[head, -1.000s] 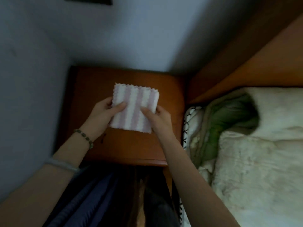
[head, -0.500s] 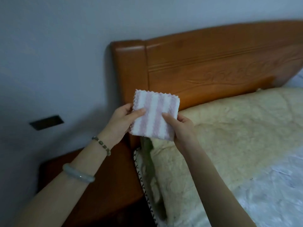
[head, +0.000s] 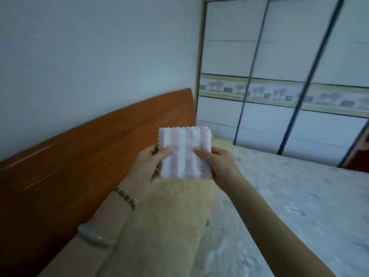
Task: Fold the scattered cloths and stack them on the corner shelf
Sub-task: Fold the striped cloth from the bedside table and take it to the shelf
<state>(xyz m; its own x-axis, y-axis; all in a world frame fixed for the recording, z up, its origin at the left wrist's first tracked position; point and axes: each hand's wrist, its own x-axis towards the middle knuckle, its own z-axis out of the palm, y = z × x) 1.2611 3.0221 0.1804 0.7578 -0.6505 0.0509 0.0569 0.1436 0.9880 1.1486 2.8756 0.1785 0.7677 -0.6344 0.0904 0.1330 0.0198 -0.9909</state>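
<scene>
While both hands (head: pixel 147 166) (head: pixel 221 164) pinch the striped cloth (head: pixel 184 154), bed (head: pixel 289 196) and wardrobe (head: pixel 283 56) lie beyond.

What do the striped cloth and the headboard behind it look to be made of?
Striped cloth: plush textile, likely microfibre, judging by its fuzzy pile and zigzag-cut edges. Headboard: wood or wood veneer with smooth reddish-brown varnish; grain lines and a soft sheen show.

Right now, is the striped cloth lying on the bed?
No, the left hand and the right hand hold the striped cloth up above the bed.
</scene>
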